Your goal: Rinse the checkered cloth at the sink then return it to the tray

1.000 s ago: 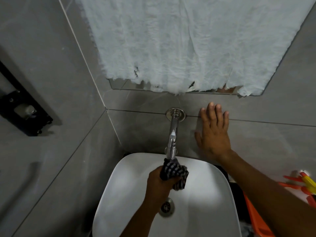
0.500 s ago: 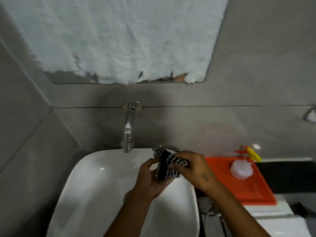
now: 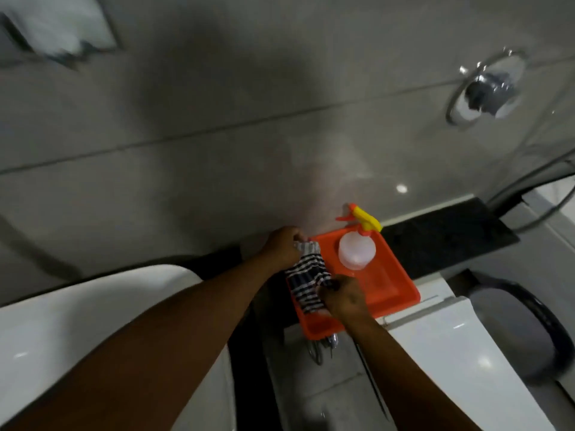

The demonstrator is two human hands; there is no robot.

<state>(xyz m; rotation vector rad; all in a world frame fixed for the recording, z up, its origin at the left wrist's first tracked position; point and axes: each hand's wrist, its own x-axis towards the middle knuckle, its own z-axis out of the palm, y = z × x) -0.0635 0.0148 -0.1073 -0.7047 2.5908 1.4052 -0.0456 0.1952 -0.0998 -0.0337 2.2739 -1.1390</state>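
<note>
Dim and murky overall, with heavy motion blur smearing everything, worst toward the corners. Broad soft shadow across the grey tiled wall (image 3: 217,98) at upper centre. Small bright glare spot on the wall tile right of centre, more specular glints on the chrome wall fitting (image 3: 485,88) and on the white glossy surfaces below. Strong wide-angle bending of the tile lines and edges. Saturated orange tray (image 3: 395,284) as the only vivid colour; forearms in the foreground dark and underexposed.
</note>
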